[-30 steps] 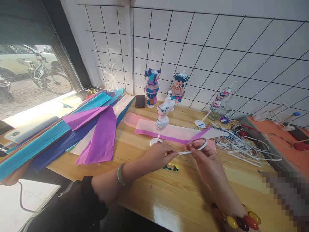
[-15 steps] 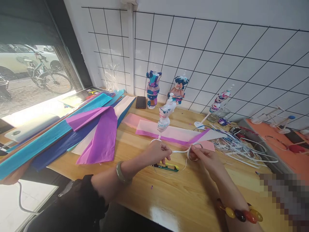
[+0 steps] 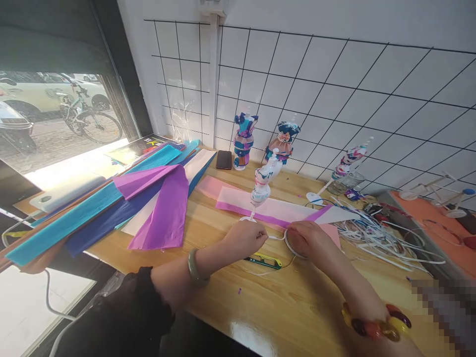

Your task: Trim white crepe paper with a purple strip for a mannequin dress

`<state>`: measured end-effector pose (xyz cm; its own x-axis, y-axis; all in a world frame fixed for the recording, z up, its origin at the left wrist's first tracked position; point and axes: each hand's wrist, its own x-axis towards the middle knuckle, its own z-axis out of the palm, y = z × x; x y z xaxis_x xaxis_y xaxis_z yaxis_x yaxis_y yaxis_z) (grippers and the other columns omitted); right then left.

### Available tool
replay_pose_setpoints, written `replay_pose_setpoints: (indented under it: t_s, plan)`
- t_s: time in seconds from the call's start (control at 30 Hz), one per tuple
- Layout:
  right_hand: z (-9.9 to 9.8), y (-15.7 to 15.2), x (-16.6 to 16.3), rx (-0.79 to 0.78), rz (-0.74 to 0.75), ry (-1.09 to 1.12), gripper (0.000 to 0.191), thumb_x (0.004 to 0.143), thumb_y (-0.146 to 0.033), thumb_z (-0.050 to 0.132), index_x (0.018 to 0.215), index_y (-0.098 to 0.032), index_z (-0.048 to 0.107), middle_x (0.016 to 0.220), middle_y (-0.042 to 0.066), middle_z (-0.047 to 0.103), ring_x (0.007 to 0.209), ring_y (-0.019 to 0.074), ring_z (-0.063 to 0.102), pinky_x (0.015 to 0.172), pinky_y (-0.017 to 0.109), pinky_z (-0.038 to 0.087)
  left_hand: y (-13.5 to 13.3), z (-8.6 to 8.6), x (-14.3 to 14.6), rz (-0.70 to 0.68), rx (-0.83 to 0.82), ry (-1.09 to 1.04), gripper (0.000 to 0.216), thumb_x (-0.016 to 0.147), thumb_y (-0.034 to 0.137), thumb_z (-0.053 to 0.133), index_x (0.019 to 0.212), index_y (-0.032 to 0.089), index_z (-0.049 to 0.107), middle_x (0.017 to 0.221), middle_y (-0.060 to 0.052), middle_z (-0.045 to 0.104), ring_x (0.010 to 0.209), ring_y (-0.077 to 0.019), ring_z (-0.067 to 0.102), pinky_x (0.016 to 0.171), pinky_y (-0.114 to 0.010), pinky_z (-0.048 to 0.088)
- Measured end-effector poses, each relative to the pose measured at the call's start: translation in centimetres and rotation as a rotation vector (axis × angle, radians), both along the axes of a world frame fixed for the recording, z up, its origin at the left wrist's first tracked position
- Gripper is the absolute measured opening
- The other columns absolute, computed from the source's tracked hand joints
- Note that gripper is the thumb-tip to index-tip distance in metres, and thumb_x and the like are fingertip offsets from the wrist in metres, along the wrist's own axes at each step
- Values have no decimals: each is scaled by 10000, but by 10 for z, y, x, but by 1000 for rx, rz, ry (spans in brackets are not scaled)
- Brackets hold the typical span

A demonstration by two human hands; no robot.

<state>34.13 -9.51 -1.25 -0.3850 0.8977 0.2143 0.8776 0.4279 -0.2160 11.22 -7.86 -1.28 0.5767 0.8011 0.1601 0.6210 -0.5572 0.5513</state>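
My left hand point(image 3: 246, 238) is closed in a pinch on one end of a thin white strip point(image 3: 275, 238). The strip runs across to a white loop, perhaps a small roll point(image 3: 287, 241), under my right hand point(image 3: 307, 238). The fingers of that hand are curled round the loop, partly hiding it. A green and yellow utility knife point(image 3: 268, 261) lies on the table just below my left hand. Behind that hand stands a small white dress form point(image 3: 265, 181) wrapped in patterned material, and pink and white sheets point(image 3: 256, 203) lie behind both hands.
Folded purple paper or cloth point(image 3: 169, 213) and blue strips point(image 3: 100, 198) cover the table's left side. A tangle of white strips point(image 3: 372, 225) lies at the right. Several other dress forms, including one in blue point(image 3: 243, 141), and a phone point(image 3: 224, 160) stand or lie near the grid wall.
The view has shifted, so the table's things sit further right. My right hand has turned over, its fingers curling round the loop. The left still pinches the strip.
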Motion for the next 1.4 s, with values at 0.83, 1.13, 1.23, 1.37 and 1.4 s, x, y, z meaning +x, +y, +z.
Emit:
replay_pose_setpoints:
  t_s: [0.83, 1.13, 1.23, 1.37, 1.4]
  plan:
    - [49, -59, 3, -411, -184, 334, 434, 807, -516, 496, 1079, -201, 619, 658, 6, 567, 558, 135, 492, 474, 240, 421, -10, 27, -8, -98, 53, -141, 258, 842, 251, 434, 634, 156, 554, 559, 23, 512, 521, -83, 413, 513, -220, 255]
    - [54, -53, -8, -280, -153, 375, 356, 817, -500, 496, 824, -223, 719, 752, 46, 688, 631, 168, 587, 558, 259, 473, -8, 34, -15, -69, 253, -191, 340, 857, 272, 435, 562, 154, 554, 500, 29, 479, 486, -71, 357, 499, -233, 245]
    - [55, -48, -13, -142, -189, 452, 344, 799, -494, 525, 911, -228, 713, 888, 66, 705, 781, 206, 632, 652, 281, 502, -7, 42, -21, -37, 193, -258, 330, 853, 289, 447, 600, 147, 605, 500, 28, 499, 496, -63, 377, 499, -207, 256]
    - [60, -40, -23, -88, -207, 518, 325, 799, -480, 532, 884, -218, 705, 788, 59, 704, 696, 192, 626, 580, 268, 492, -6, 52, -31, 12, 127, -324, 316, 846, 293, 459, 645, 134, 645, 522, 20, 529, 514, -59, 411, 498, -183, 274]
    - [63, -37, -26, -92, -203, 524, 319, 801, -477, 530, 857, -214, 701, 756, 55, 698, 665, 183, 618, 559, 262, 482, -5, 54, -33, 28, 120, -340, 308, 842, 292, 465, 655, 134, 652, 533, 19, 539, 515, -57, 418, 498, -179, 278]
